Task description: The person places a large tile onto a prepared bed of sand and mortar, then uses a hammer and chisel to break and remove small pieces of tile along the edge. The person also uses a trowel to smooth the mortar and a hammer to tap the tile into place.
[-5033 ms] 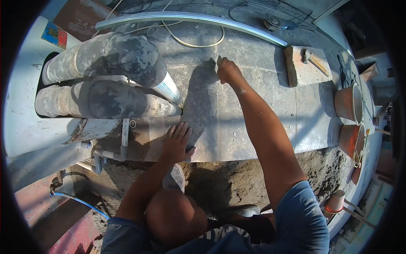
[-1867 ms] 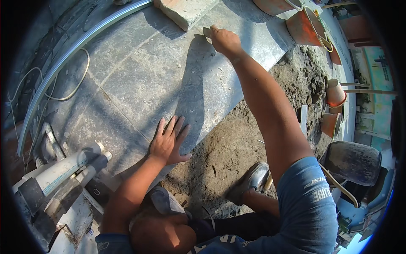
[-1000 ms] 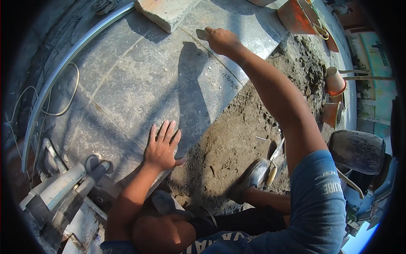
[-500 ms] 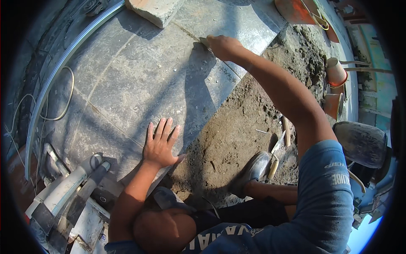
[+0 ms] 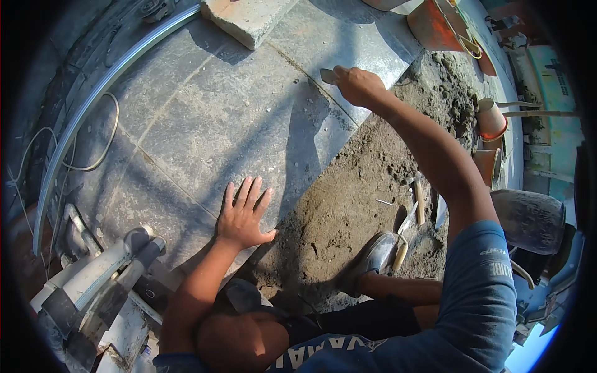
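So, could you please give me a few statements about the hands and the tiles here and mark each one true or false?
1. The left hand lies flat, fingers spread, on a grey tile. True.
2. The right hand holds a small flat blade at a tile joint. True.
3. The left hand grips a hammer. False: it holds nothing.
4. A brick-like block rests on the tiles at the far edge. True.
5. The bare soil lies on the person's left. False: it lies to the right of the tiles.

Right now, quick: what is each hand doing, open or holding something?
Left hand: open, fingers spread, palm flat on the grey paving slab.
Right hand: closed on a small flat scraper at the slab joint.
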